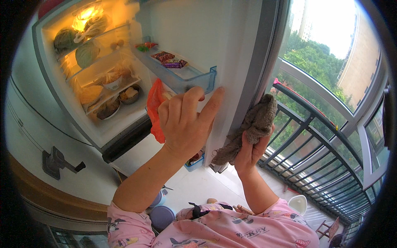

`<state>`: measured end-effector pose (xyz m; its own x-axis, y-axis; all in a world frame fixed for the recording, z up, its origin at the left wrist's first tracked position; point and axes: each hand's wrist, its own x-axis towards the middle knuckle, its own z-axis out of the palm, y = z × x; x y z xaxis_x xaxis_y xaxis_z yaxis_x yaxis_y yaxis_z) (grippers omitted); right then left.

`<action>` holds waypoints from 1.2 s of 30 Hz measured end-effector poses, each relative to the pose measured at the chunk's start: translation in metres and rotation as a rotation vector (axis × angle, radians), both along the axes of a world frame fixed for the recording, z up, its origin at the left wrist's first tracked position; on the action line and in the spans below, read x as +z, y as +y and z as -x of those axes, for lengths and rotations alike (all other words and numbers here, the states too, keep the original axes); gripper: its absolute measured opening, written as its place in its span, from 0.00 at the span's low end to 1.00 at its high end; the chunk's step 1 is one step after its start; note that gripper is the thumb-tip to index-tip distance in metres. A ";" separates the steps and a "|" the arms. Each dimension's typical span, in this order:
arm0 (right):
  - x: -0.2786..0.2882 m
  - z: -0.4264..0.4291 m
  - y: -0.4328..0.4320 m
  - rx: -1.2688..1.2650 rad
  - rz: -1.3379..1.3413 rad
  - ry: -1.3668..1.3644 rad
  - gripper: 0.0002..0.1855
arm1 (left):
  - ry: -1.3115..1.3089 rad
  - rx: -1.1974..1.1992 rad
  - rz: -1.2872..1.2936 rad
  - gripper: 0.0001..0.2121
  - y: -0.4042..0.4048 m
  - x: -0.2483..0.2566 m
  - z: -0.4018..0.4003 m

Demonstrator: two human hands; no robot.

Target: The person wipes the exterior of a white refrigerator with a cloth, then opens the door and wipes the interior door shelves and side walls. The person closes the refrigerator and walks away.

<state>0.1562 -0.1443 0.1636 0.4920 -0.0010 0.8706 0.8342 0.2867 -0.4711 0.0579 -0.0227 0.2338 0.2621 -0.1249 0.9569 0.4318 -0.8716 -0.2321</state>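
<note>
My left hand point(185, 122) is raised in front of the inner side of an open refrigerator door point(238, 59). Its index finger points at the white door liner, fingers partly curled and apart, with nothing seen in them; whether the fingertip touches cannot be told. Just above it is a clear blue door shelf point(186, 81) with small wrapped snack packets point(173, 63). An orange-red plastic bag point(153, 108) shows beside and partly behind this hand. My right hand point(256, 150) grips a bunched grey-brown terry cloth point(259, 119) against the door's outer edge.
Inside the lit refrigerator are bagged cabbages point(87, 54) and bowls of food point(112, 81). A lower blue door bin point(195, 164) is partly hidden. Right of the door stands a dark metal railing point(307, 124) before windows. Lidded tubs point(162, 217) stand on the floor below.
</note>
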 end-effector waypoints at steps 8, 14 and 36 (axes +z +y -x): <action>-0.001 -0.001 0.002 0.044 -0.034 0.016 0.23 | 0.026 0.038 0.032 0.16 -0.002 0.002 0.001; -0.001 -0.002 0.001 0.050 -0.034 -0.001 0.22 | 0.021 0.019 0.024 0.17 -0.001 0.000 -0.001; 0.020 -0.018 -0.006 -0.387 0.092 -0.237 0.20 | 0.172 -0.460 0.646 0.15 -0.020 -0.106 -0.016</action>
